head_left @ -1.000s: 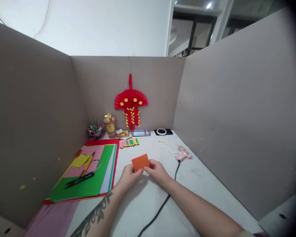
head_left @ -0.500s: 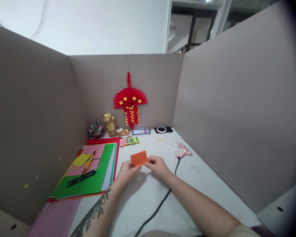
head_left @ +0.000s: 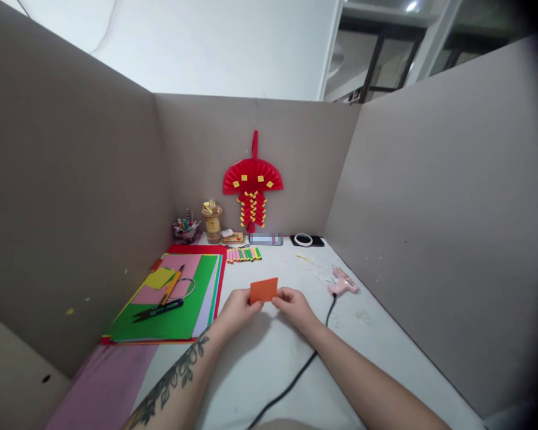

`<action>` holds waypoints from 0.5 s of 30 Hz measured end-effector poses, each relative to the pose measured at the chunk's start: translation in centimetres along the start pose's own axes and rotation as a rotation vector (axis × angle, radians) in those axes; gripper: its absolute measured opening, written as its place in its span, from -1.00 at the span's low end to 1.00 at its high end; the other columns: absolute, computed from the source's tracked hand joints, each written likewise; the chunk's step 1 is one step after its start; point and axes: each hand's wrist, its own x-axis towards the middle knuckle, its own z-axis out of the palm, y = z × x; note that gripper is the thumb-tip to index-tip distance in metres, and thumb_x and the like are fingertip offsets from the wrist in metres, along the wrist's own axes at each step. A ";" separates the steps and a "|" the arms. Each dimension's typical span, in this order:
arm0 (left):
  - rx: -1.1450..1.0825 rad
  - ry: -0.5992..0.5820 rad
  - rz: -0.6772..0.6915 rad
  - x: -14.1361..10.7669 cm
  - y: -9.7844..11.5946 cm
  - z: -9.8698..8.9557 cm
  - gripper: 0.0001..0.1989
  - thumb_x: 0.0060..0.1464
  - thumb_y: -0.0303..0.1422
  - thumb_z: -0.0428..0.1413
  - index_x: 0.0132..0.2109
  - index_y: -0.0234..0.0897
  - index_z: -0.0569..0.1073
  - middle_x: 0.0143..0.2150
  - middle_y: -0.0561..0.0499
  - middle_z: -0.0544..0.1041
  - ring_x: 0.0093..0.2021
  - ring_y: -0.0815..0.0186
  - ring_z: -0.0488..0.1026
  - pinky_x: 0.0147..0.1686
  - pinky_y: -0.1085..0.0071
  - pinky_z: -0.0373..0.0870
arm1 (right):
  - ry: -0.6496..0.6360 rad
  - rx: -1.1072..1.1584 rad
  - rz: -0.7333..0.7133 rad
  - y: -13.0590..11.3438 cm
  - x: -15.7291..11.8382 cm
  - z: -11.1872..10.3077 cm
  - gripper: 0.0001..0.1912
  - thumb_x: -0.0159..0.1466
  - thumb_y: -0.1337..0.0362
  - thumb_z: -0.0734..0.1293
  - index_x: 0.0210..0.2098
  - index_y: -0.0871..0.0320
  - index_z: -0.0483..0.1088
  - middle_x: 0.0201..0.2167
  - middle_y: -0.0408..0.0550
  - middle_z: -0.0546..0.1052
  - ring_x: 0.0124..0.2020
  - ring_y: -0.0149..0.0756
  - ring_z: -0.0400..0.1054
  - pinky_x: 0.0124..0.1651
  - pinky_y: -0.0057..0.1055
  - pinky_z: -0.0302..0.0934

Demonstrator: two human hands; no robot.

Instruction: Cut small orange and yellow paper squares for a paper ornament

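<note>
- Head view, only one to hand: we see the left hand (head_left: 240, 306) and right hand (head_left: 293, 304) meeting over the worktop (head_left: 269, 364).
- Fingers of both are closed in a pinch on the orange paper (head_left: 264, 290), left hand at its left end, right hand at its lower right corner.
- Paper appears raised above the surface, near the middle, on our side of the row of paper tubes (head_left: 244, 255).
- Step in hand, we judge: handling or lining up this piece. A fold is possible; we cannot confirm one.
- Next move, in our judgement, calls for even pressure and matched edges.
- Glue gun (head_left: 343, 282) lies apart, to the right; neither hand touches it.
- Writing: none we can read. The cup (head_left: 213, 227) bears markings too small; the strip by the back panel (head_left: 266, 239) is pixelated.
</note>
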 end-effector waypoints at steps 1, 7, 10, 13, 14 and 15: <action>-0.054 -0.013 -0.010 0.0 0.2 -0.1 -0.79 -0.04 -0.33 0.01 -0.38 -0.40 0.47 -0.48 0.02 0.45 -0.46 0.36 0.31 -0.48 0.50 0.13 | 0.004 -0.004 -0.004 -0.1 0.0 -0.1 -0.74 0.02 0.14 0.36 -0.58 0.19 0.29 -0.66 -0.25 0.26 -0.57 -0.46 0.08 -0.45 -0.47 -0.03; 0.008 0.048 0.037 0.2 0.8 -1.0 -0.77 -0.01 -0.29 0.00 -0.43 -0.37 0.44 -0.52 0.06 0.40 -0.50 0.39 0.25 -0.52 0.50 0.07 | 0.035 -0.031 -0.055 -0.3 0.4 0.1 -0.74 0.05 0.14 0.34 -0.59 0.18 0.26 -0.65 -0.24 0.25 -0.56 -0.44 0.08 -0.45 -0.46 -0.02; 0.099 0.083 0.071 0.2 0.8 -1.4 -0.76 0.01 -0.28 -0.01 -0.46 -0.35 0.41 -0.55 0.07 0.38 -0.52 0.39 0.24 -0.52 0.49 0.05 | 0.036 -0.023 -0.071 -0.4 0.6 0.5 -0.74 0.05 0.14 0.33 -0.59 0.18 0.25 -0.64 -0.23 0.26 -0.55 -0.44 0.08 -0.43 -0.46 0.00; 0.132 0.088 0.073 0.2 0.9 -1.6 -0.77 0.01 -0.28 -0.01 -0.48 -0.34 0.40 -0.56 0.07 0.37 -0.53 0.39 0.23 -0.52 0.49 0.03 | 0.030 -0.020 -0.064 -0.5 0.5 0.8 -0.73 0.05 0.13 0.33 -0.60 0.17 0.25 -0.63 -0.22 0.26 -0.55 -0.43 0.08 -0.43 -0.45 0.00; 0.136 0.087 0.071 0.2 0.9 -1.6 -0.77 0.01 -0.28 -0.01 -0.48 -0.34 0.40 -0.56 0.07 0.36 -0.53 0.39 0.23 -0.52 0.49 0.03 | 0.032 -0.020 -0.063 -0.5 0.5 0.9 -0.73 0.05 0.13 0.33 -0.60 0.17 0.25 -0.63 -0.22 0.26 -0.55 -0.43 0.08 -0.43 -0.45 0.00; 0.132 0.081 0.069 0.3 0.9 -1.6 -0.77 0.01 -0.28 -0.01 -0.48 -0.34 0.40 -0.56 0.07 0.36 -0.53 0.39 0.22 -0.52 0.49 0.03 | 0.035 -0.021 -0.062 -0.5 0.4 0.8 -0.73 0.05 0.12 0.33 -0.60 0.17 0.24 -0.63 -0.22 0.26 -0.55 -0.43 0.08 -0.43 -0.46 0.00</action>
